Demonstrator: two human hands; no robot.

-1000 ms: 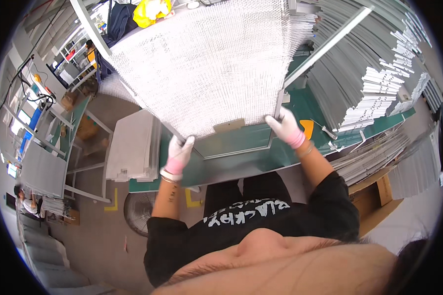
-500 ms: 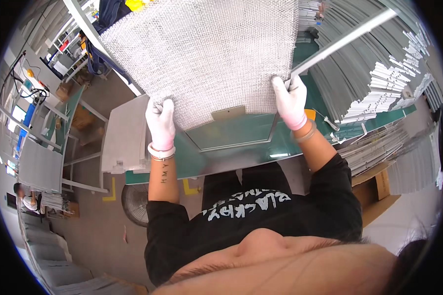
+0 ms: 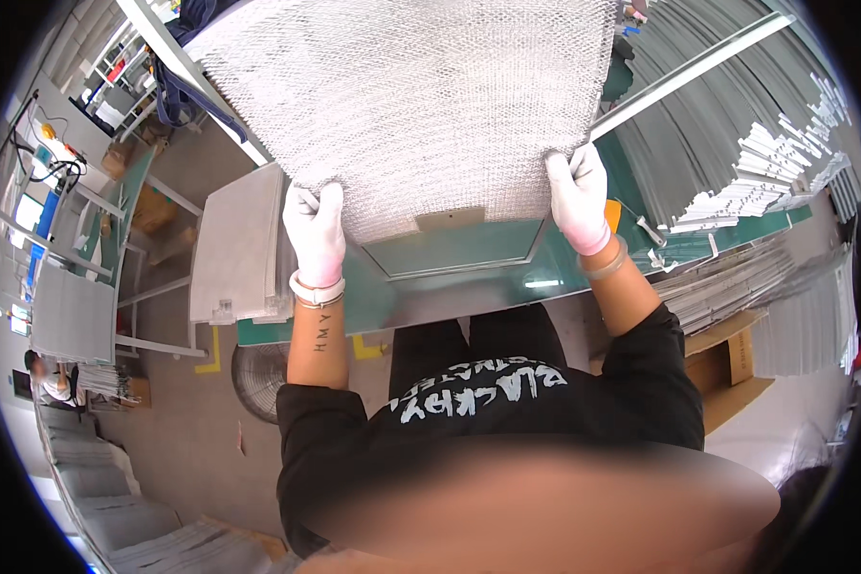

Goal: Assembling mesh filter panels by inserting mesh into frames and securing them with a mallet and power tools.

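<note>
A large silvery mesh panel [image 3: 421, 105] is held up over the green worktable [image 3: 354, 292], its near edge toward me. My left hand [image 3: 314, 230], in a white glove, grips the near left corner with the thumb on top. At the near right corner my gloved right hand [image 3: 579, 196] pinches the mesh in the same way. A small plain tab [image 3: 452, 219] sits at the middle of the mesh's near edge. Under that edge shows a thin metal frame [image 3: 459, 270]; the mesh hides its far part, and I cannot tell whether the two are joined.
Grey panels [image 3: 234, 253] are stacked left of the table. Long metal strips [image 3: 708, 124] pile up at the right, near a white bar [image 3: 689, 81]. A white-handled tool [image 3: 651, 230] and an orange object [image 3: 613, 212] lie by my right hand. A floor fan [image 3: 258, 383] stands below left.
Both hands are slightly farther apart, and the mesh looks larger and spreads farther right. My grip on its two near corners is unchanged.
</note>
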